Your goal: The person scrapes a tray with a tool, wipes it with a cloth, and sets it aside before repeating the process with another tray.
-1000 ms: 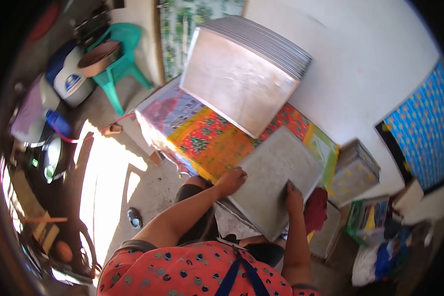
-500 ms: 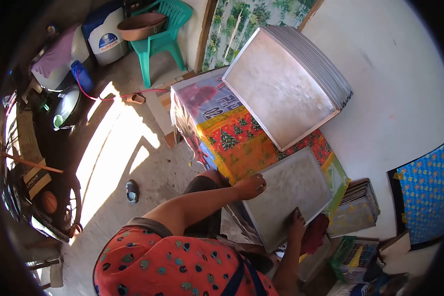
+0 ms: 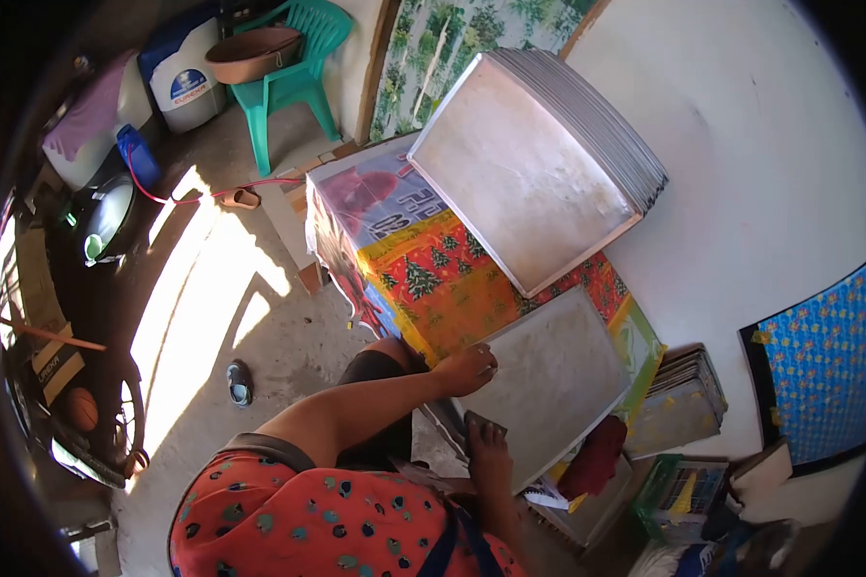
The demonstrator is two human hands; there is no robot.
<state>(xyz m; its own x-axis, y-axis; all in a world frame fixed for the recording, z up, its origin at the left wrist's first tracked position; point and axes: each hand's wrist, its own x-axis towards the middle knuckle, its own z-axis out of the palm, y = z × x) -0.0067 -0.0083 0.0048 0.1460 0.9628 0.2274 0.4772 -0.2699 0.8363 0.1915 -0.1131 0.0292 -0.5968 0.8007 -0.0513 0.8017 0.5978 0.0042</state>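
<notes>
A flat grey metal tray lies tilted across the near side of the covered table, close to my lap. At its upper left edge is my left hand, closed, with curled fingers at the rim. My right hand is at the tray's near left edge, fingers closed on a small dark flat piece whose exact kind I cannot tell. Beyond the tray, a tall stack of similar metal trays stands on the table. A dark red cloth lies beside the tray's right lower edge.
Christmas-tree wrapping and printed sheets cover the table. More trays lean by the white wall at right, near a green-edged crate. A green plastic chair holds a brown basin. One slipper lies on the floor.
My right hand has moved left across the tray, from its right lower side to its near left edge, with the dark piece. My left hand keeps its place at the rim. The view has shifted slightly.
</notes>
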